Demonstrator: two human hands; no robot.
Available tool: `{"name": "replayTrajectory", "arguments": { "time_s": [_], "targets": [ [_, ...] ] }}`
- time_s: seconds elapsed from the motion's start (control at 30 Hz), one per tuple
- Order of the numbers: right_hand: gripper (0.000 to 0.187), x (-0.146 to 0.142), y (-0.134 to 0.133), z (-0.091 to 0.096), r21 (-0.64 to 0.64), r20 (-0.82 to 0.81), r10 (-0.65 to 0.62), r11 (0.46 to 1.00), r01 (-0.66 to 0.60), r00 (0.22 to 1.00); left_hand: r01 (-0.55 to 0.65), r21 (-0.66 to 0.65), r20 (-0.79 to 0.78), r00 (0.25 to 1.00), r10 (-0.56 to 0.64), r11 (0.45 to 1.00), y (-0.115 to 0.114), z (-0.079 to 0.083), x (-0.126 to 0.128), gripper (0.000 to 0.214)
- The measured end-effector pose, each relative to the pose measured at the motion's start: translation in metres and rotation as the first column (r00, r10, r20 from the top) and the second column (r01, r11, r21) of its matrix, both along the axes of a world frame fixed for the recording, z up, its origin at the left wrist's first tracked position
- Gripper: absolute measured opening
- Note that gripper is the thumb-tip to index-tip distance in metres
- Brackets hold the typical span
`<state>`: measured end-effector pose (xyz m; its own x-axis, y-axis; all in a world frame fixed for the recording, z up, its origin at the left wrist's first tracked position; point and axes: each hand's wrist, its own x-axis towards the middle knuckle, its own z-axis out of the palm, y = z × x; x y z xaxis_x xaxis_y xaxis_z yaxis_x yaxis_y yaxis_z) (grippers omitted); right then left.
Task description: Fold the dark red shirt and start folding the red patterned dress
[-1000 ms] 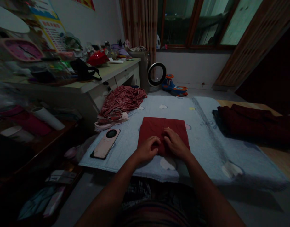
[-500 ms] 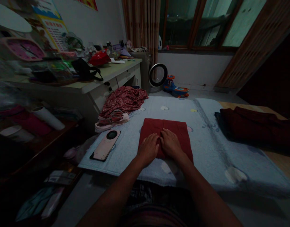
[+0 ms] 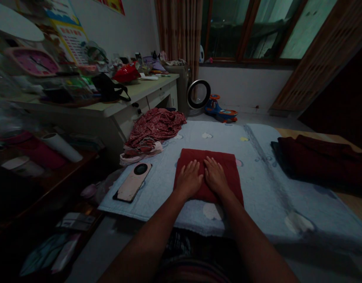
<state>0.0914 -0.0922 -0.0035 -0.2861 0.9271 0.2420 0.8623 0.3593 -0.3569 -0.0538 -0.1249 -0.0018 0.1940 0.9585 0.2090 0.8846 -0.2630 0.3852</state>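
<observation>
A dark red folded cloth, roughly square, lies flat on a light blue blanket in front of me. My left hand rests palm down on its left half, fingers stretched forward and a little apart. On the middle of the cloth lies my right hand, also flat with its fingers extended. The two hands are close together, thumbs near each other. Left of the cloth, a pale pink phone with a round black camera ring lies face down on the blanket.
A heap of red patterned fabric sits at the blanket's far left corner. Dark folded clothes are stacked at the right. A cluttered desk stands at the left, and a blue and orange ride-on toy stands on the floor beyond.
My fingers, bent and drawn together at the cloth's middle before, are now straightened and spread flat on it. The camera view has shifted slightly.
</observation>
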Motion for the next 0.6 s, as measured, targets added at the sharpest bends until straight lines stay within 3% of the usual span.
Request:
{"name": "replayTrajectory", "arguments": {
  "time_s": [0.33, 0.43, 0.6],
  "targets": [
    [0.048, 0.0, -0.001, 0.002, -0.008, 0.02, -0.003, 1.0, 0.003, 1.0, -0.202, -0.206, -0.241, 0.959, 0.151, 0.957, -0.003, 0.007, -0.02, 0.089],
    [0.049, -0.001, -0.002, 0.004, -0.01, 0.021, -0.002, 1.0, 0.002, 1.0, -0.206, -0.224, -0.254, 0.956, 0.147, 0.953, -0.002, 0.01, -0.024, 0.083],
    [0.049, -0.002, -0.002, 0.004, -0.013, 0.04, -0.018, 1.0, 0.019, 0.999, -0.245, -0.054, -0.225, 0.948, 0.228, 0.968, 0.013, 0.02, -0.017, 0.052]
  ]
}}
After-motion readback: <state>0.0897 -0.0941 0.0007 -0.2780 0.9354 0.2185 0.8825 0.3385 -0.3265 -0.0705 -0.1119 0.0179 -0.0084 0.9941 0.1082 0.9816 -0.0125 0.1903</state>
